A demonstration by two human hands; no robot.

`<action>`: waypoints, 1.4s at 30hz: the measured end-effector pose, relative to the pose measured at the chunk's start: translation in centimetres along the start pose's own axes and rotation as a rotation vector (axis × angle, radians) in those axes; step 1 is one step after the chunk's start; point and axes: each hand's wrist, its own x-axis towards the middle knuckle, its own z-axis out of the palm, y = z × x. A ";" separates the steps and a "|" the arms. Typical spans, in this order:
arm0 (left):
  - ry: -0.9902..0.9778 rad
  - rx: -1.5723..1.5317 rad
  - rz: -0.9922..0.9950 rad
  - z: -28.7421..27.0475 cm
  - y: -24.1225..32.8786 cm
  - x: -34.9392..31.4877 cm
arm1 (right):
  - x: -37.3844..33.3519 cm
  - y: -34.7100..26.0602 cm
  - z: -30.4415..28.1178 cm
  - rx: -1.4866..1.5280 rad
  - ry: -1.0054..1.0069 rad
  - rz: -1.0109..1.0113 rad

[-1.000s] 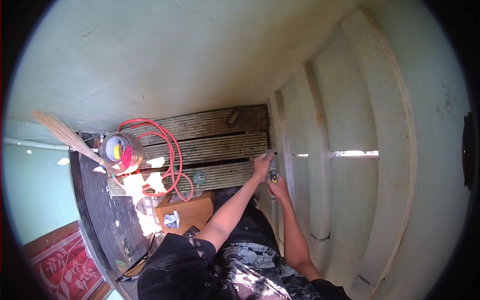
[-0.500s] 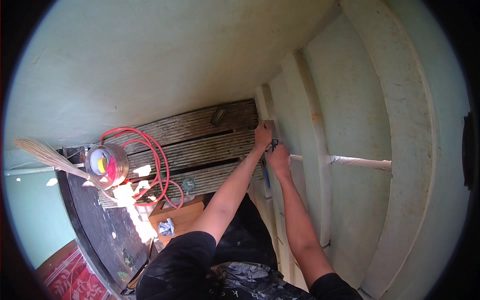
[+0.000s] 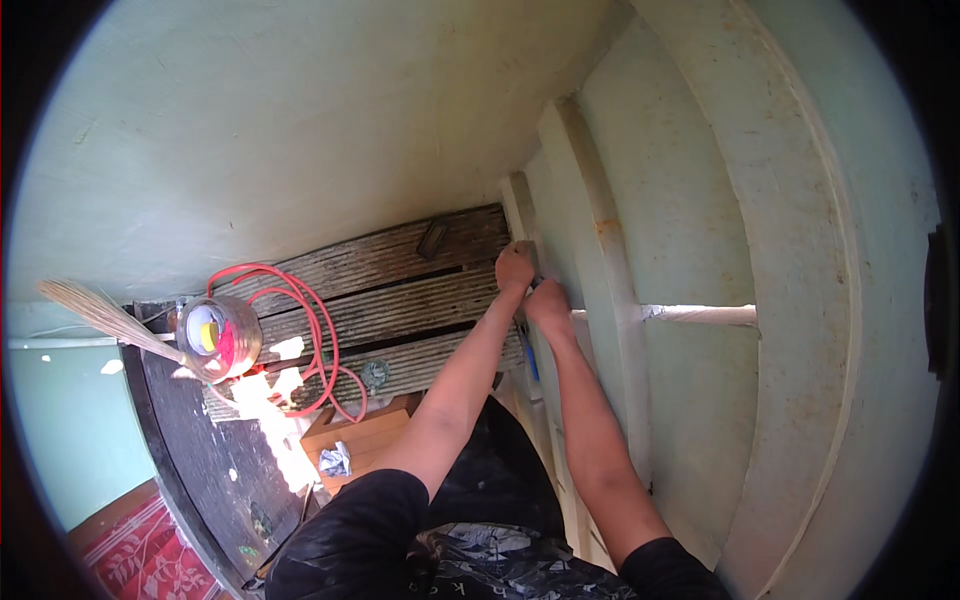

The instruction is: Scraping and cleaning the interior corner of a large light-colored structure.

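Observation:
My left hand (image 3: 515, 268) is closed against the foot of a pale wall post (image 3: 519, 205), at the right end of the slatted boards. Whatever its fingers grip is mostly covered by the hand. Just below and to the right, my right hand (image 3: 548, 305) is curled around a small dark tool (image 3: 538, 283). Only a sliver of that tool shows between the hands, so its kind cannot be made out. A blue-handled item (image 3: 529, 355) lies beside the wall, near my right forearm.
Ribbed wooden boards (image 3: 400, 307) carry a dark rectangular object (image 3: 432, 240), a red hose (image 3: 330, 345) and a round glass item (image 3: 375, 374). Left are a clear tub (image 3: 250, 345) of supplies and a straw broom (image 3: 105, 315). A crumpled cloth (image 3: 335, 460) rests on a wooden box (image 3: 375, 450).
Both hands have shifted slightly left in the picture, along with the wall posts. My right hand has turned, and the dark tool shows less than before.

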 end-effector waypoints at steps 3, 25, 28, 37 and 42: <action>0.001 0.059 0.056 -0.3 1.0 0.2 | -0.2 0.0 0.0 0.065 0.012 0.023; 0.112 0.020 0.078 -0.7 1.2 -0.7 | -0.4 1.2 1.3 0.047 0.131 -0.046; 0.086 0.014 0.034 -0.4 0.1 -1.8 | -0.8 1.6 1.5 -0.033 0.213 -0.068; 0.118 -0.016 0.056 -0.3 0.4 0.1 | -0.4 1.0 1.3 0.064 0.172 -0.037; 0.073 0.036 0.073 -0.3 -0.2 0.9 | 0.4 1.4 3.0 0.057 0.268 -0.078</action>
